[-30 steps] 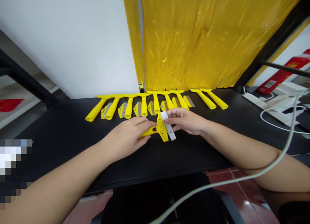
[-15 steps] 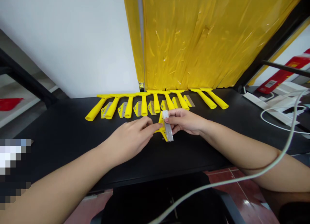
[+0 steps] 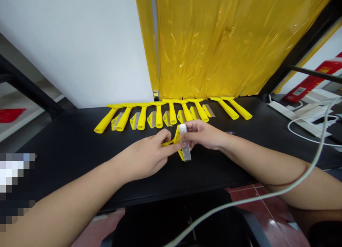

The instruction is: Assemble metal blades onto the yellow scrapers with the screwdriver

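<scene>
Gripping a yellow holder (image 3: 176, 137) with the left hand (image 3: 149, 152), closed around its mostly hidden handle, just on the near side of the row of yellow handles (image 3: 159, 115). Pinching a metal strip (image 3: 187, 153) over it with the right hand (image 3: 204, 133); cannot make out the fingertips behind. Showing nearer than the row's right end, half hidden by the right wrist: a slim object (image 3: 229, 132).

Front scraper (image 3: 176, 136): plain yellow | plate (image 3: 187, 153): silver-grey | row scrapers (image 3: 142, 117): plain yellow, all alike | heads (image 3: 152, 119): yellow with grey to tan metal | table (image 3: 66, 147): black | sheet (image 3: 203, 44): glossy yellow, creased streaks | panel (image 3: 85, 47): white | packet (image 3: 310, 84): red, yellow patch, white barcode label | cable (image 3: 322, 136): off-white | floor (image 3: 279, 222): brownish-red tiles, pale joints
</scene>
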The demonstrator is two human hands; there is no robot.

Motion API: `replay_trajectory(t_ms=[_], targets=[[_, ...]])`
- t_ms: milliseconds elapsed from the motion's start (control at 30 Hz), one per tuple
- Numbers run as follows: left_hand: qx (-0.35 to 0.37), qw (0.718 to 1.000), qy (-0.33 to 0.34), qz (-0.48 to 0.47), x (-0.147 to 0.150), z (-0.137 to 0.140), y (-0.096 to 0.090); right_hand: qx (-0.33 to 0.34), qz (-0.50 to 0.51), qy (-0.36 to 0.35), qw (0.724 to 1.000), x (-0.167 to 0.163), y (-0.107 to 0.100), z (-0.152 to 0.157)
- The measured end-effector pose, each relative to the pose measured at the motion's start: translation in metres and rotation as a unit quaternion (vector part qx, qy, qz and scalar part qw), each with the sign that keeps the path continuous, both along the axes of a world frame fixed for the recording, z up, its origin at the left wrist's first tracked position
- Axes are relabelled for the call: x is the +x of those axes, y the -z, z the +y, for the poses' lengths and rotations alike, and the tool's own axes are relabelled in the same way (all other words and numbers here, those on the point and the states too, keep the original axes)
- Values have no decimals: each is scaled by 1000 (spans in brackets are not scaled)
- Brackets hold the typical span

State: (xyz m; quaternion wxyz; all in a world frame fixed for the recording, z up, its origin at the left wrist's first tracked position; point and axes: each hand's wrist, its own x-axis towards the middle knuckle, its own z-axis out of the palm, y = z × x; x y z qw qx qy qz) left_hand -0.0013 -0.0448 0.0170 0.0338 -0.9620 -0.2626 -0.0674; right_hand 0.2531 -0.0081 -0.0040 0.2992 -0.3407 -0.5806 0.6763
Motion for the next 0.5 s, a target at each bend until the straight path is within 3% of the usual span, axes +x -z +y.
replay_trajectory(t_ms=[500], targets=[[59, 998, 11, 16, -3, 2, 2, 28, -5, -10, 1000, 3, -1, -1]])
